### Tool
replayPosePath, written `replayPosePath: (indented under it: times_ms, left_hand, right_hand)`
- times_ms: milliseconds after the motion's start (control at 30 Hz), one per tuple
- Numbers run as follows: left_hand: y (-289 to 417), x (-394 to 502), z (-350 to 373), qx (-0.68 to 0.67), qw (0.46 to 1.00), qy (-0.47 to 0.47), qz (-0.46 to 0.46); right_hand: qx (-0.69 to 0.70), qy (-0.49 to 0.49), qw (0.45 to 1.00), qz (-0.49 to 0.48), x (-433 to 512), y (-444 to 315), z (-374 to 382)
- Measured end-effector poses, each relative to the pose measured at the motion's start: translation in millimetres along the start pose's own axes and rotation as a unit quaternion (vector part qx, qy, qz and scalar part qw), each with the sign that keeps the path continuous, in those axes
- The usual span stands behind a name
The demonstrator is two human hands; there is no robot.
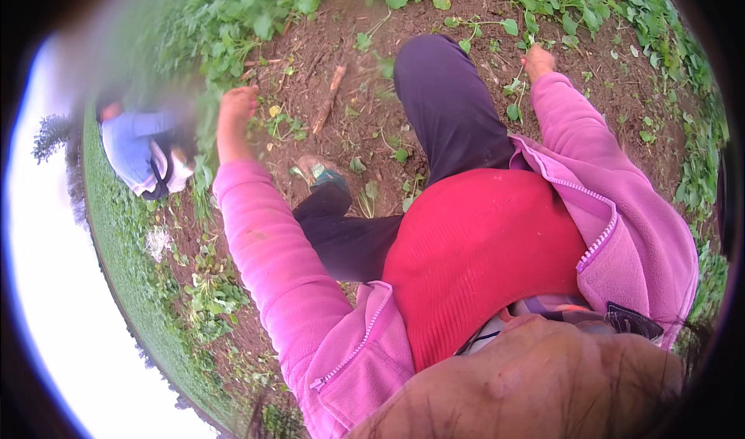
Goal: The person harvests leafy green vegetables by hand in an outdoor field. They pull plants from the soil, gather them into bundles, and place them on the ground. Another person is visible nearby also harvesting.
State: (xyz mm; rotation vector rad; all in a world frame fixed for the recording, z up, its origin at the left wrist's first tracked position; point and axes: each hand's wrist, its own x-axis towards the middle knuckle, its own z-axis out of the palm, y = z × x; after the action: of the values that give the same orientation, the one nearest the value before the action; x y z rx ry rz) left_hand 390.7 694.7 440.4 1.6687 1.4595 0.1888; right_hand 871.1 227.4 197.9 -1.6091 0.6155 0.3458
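Observation:
My left hand (238, 104), at the end of the pink sleeve on the picture's left, has its fingers curled beside the dense leafy green plants (224, 49); whether anything is in it cannot be made out. On the picture's right, my right hand (539, 62) is closed on the stem of a leafy green plant (531, 29), whose leaves show above and below the fist. Small loose plants (285, 126) lie on the brown soil between my hands.
A piece of wood (330, 98) lies on the soil (364, 130). Another person (137, 142) crouches at the left near the plants. A pale, stringy bundle (158, 243) and a heap of leafy plants (215, 296) are at the lower left. My bent knee (433, 61) stands between my arms.

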Motion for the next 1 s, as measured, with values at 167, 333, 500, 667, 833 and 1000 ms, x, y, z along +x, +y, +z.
replayPosePath:
  times_ms: [167,333,500,667,833,1000]
  left_hand:
    - [-46,75,46,0.050,0.993,-0.098,-0.045]
    - [-101,155,124,0.148,0.974,-0.164,-0.050]
    - [-118,199,207,0.262,0.931,-0.237,0.086]
    - [-121,195,252,0.453,0.858,-0.216,0.110]
    - [-122,211,232,0.306,0.909,-0.271,0.077]
    - [-88,253,173,0.217,0.937,-0.271,0.029]
  right_hand:
    - [0.068,-0.027,0.982,0.175,-22,60,46]
    - [0.150,-0.027,0.952,0.265,-11,117,62]
    - [0.087,-0.018,0.961,0.263,6,135,90]
    - [0.000,0.033,0.969,0.245,4,132,102]
    - [-0.018,0.073,0.960,0.269,0,125,114]
    - [-0.016,0.104,0.958,0.267,7,127,120]
